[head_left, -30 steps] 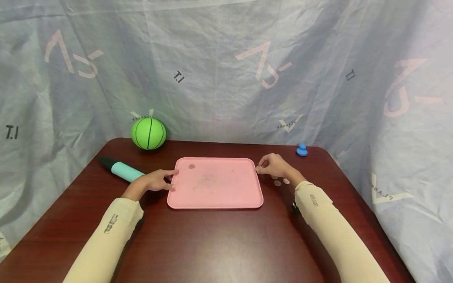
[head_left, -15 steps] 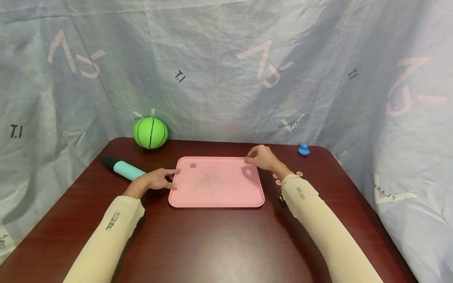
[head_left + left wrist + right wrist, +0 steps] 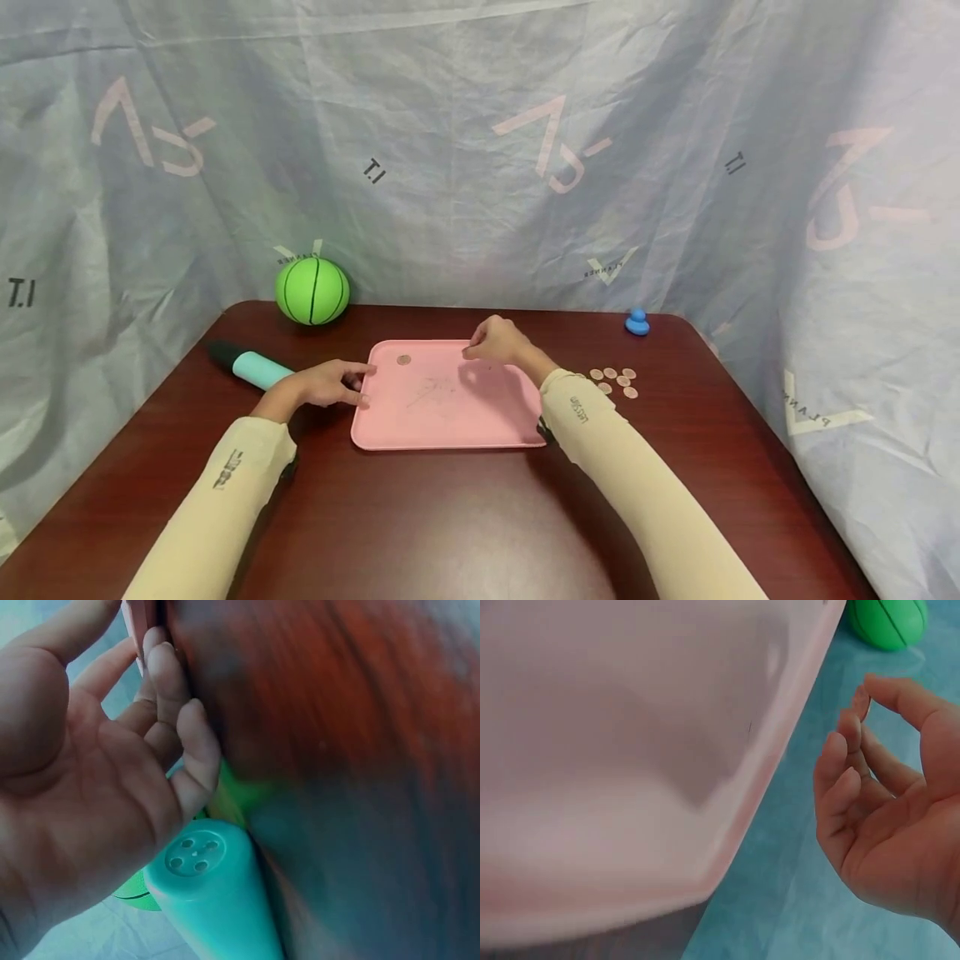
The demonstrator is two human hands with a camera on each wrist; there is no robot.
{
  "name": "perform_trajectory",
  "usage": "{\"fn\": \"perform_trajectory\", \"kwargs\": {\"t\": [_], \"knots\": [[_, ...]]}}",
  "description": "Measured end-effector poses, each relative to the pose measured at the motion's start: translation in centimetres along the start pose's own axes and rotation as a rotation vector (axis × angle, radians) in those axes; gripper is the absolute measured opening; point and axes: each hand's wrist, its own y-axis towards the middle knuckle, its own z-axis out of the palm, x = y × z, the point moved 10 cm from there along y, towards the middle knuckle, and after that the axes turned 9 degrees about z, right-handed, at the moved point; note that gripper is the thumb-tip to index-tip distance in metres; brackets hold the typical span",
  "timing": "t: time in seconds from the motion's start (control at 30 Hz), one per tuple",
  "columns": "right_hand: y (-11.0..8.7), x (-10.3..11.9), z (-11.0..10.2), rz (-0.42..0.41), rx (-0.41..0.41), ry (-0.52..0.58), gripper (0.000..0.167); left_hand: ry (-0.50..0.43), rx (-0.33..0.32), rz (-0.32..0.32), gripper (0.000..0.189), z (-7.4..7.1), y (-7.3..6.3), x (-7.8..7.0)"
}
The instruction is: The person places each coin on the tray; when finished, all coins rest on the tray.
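Note:
A pink tray [image 3: 450, 425] lies on the dark red-brown table, with one coin [image 3: 403, 360] near its far left corner. My left hand [image 3: 322, 385] rests against the tray's left rim, its thumb and index finger spread along the edge. Over the tray's far side, my right hand [image 3: 501, 343] pinches a coin [image 3: 865, 705] between thumb and index finger, best seen in the right wrist view. Right of the tray, several coins [image 3: 623, 381] lie loosely grouped on the table, partly behind the right sleeve.
A turquoise cylinder with a black end [image 3: 258, 369] lies behind the left hand. The green ball [image 3: 312, 291] sits at the back left, and a small blue knobbed object [image 3: 637, 322] at the back right. Grey printed cloth [image 3: 465, 208] hangs behind the table.
My right hand has moved left from the tray's right rim to above its far side, carrying the coin. More coins on the right are uncovered. The left hand stays at the rim.

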Motion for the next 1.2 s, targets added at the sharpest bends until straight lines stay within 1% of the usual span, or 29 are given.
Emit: {"fn": "perform_trajectory", "kwargs": {"t": [0.07,0.23,0.33,0.43,0.47,0.57,0.8,0.97,1.03,1.07,1.2], "knots": [[0.2,0.7,1.1,0.003,0.022,-0.008,0.014,0.009,0.005,-0.004,0.073,0.0,0.0,0.1],[0.9,1.9,3.1,0.006,0.032,-0.049,0.016,0.002,0.014,-0.03,0.075,0.0,0.0,0.3],[1.2,2.3,3.9,0.016,0.041,-0.078,0.017,-0.016,0.022,-0.045,0.077,0.1,0.1,0.5],[1.4,2.4,4.8,0.027,0.072,-0.116,0.016,-0.027,0.021,-0.065,0.077,0.2,0.2,0.7],[1.5,2.4,5.0,0.03,0.08,-0.129,0.015,-0.025,0.022,-0.063,0.077,0.2,0.2,0.7],[1.8,2.4,5.5,0.037,0.099,-0.151,0.015,-0.018,0.018,-0.061,0.076,0.2,0.2,0.8],[2.4,3.1,6.0,0.032,0.138,-0.155,0.014,-0.004,0.006,-0.052,0.075,0.0,0.0,0.9],[2.9,3.4,6.4,0.025,0.153,-0.168,0.014,-0.011,0.002,-0.056,0.074,-0.1,0.0,0.8],[2.9,3.6,6.6,0.02,0.151,-0.167,0.015,-0.016,0.002,-0.06,0.075,0.0,0.0,0.8],[2.8,3.6,6.7,0.03,0.153,-0.162,0.016,-0.016,0.002,-0.061,0.075,0.0,0.0,0.9],[3.3,3.7,7.1,0.032,0.136,-0.168,0.018,-0.009,0.003,-0.068,0.074,0.1,0.0,1.0]]}}
